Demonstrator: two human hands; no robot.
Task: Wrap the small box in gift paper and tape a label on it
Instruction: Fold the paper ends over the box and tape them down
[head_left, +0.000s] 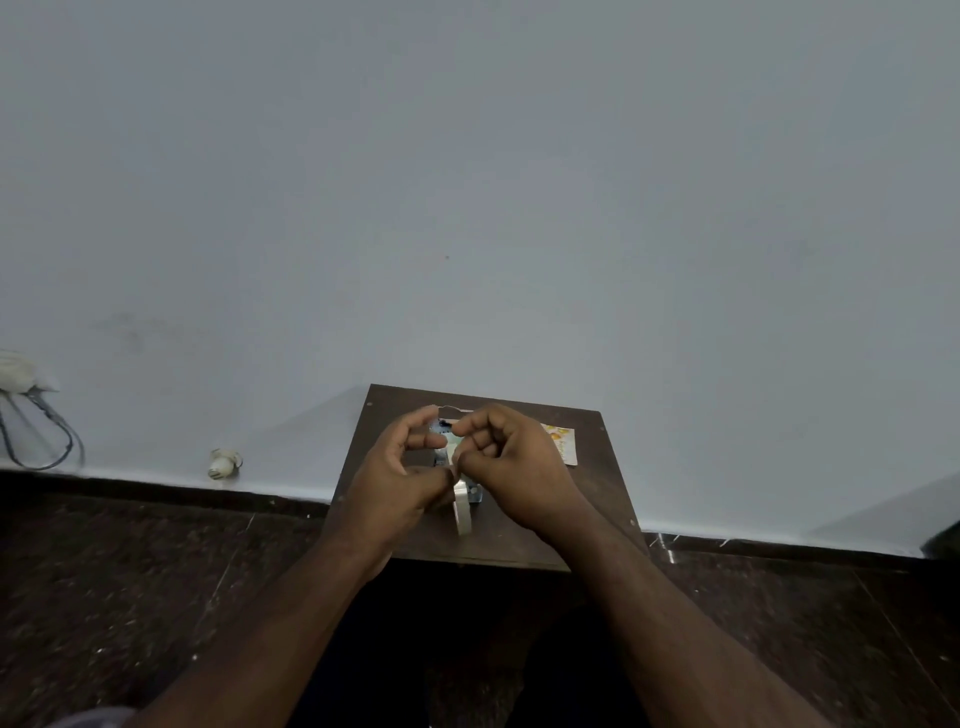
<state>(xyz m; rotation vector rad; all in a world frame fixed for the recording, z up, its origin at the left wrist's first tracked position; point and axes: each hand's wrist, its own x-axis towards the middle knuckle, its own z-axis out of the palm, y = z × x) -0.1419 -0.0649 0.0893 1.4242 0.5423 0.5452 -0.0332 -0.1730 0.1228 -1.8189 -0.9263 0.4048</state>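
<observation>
At far left a white bag (15, 371) with dark cords leans against the grey wall (467, 182); further right a small white plug (223, 462) lies at the wall's foot, on the dark floor (130, 597). At centre a small brown table (597, 499) stands against the wall. Above it the left hand (400, 483) curls, thumb and fingertips pinching at the top of a tape roll (462, 512) that stands on edge below the two hands. The right hand (511, 462), also curled, meets the left at the same spot, its thumb and forefinger pinching there; whether it holds the tape's end is too small to tell. The box (475, 493), wrapped in patterned paper, lies on the table beneath the hands, mostly hidden by them. At right, a sheet of gift paper (563, 441) with orange print lies flat on the table, partly behind the right hand.
</observation>
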